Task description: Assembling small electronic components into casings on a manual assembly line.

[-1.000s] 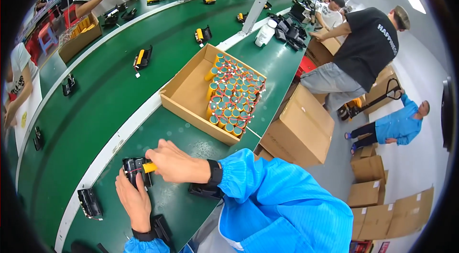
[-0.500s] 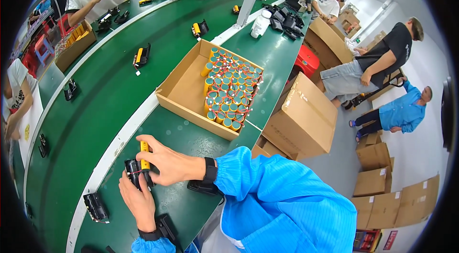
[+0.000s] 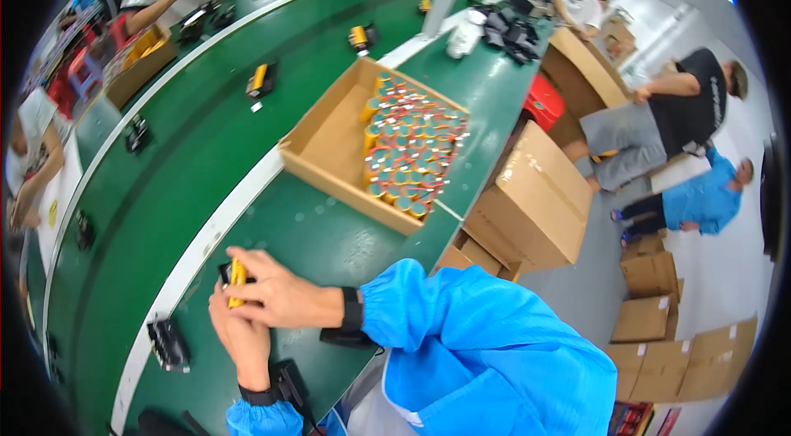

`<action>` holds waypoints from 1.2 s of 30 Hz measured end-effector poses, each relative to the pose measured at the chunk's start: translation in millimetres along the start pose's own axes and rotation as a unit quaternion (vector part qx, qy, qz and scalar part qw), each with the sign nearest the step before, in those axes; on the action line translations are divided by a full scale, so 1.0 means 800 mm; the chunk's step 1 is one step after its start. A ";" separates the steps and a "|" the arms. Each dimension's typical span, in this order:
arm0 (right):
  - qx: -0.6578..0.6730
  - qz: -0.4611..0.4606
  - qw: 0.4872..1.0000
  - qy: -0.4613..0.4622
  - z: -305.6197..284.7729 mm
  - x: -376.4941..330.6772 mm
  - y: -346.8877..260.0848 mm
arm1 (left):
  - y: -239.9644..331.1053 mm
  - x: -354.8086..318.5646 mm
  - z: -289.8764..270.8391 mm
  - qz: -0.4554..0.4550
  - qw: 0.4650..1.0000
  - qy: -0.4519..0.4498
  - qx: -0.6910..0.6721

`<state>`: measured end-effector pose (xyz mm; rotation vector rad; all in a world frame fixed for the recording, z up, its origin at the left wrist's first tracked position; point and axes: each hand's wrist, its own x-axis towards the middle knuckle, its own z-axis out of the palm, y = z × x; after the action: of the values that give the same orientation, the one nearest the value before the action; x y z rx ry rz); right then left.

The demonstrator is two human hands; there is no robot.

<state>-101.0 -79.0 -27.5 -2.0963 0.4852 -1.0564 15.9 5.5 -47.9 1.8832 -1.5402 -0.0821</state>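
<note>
My right hand (image 3: 288, 294) is closed on a yellow cylindrical battery (image 3: 238, 279), with its fingers along the cell. Under and behind the cell shows a black plastic case (image 3: 224, 271), mostly covered by the hands. My left hand (image 3: 241, 341) wraps that case from below, its fingers partly hidden by the right hand. The hands touch and overlap above the green bench. Whether the battery sits fully inside the case cannot be seen. Just left of my left hand lies another black case (image 3: 169, 345).
An open cardboard tray (image 3: 329, 119) holds rows of yellow batteries with red wires. Beyond a white rail (image 3: 239, 197), a green conveyor (image 3: 198, 147) carries black cases. A white bottle (image 3: 466, 34) stands farther up the bench. Cardboard boxes (image 3: 531, 193) and people are at the right.
My right hand has come down over my left, and the case is now more hidden. The whole view has shifted slightly and blurred.
</note>
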 end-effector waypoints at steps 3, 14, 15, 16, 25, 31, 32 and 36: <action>-0.055 -0.020 0.998 0.000 -0.002 -0.004 0.011 | 0.010 0.008 -0.032 -0.088 0.989 -0.085 -0.078; -0.215 0.071 0.971 -0.076 -0.012 0.016 -0.018 | 0.009 0.009 -0.066 -0.042 0.985 -0.065 -0.157; -0.210 0.069 0.972 -0.078 -0.010 0.016 -0.017 | 0.009 0.007 -0.067 -0.048 0.985 -0.076 -0.146; -0.172 0.077 0.981 -0.051 -0.010 0.016 -0.016 | 0.010 0.007 -0.068 -0.052 0.985 -0.086 -0.137; -0.156 0.009 0.987 -0.024 -0.008 0.018 -0.002 | -0.006 0.010 -0.059 0.032 0.996 -0.012 -0.085; -0.197 0.031 0.979 -0.046 -0.006 0.022 -0.017 | -0.005 0.012 -0.065 -0.009 0.982 -0.009 -0.187; -0.201 0.042 0.977 -0.051 -0.005 0.022 -0.019 | -0.005 0.013 -0.066 -0.024 0.977 -0.015 -0.211; -0.217 0.074 0.971 -0.063 -0.003 0.021 -0.027 | 0.003 0.022 -0.065 -0.159 0.961 -0.057 -0.219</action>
<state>-92.4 -76.0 -1.4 -2.4408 0.8556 -0.7749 42.9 13.8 -0.6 1.7636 -1.1565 -0.6337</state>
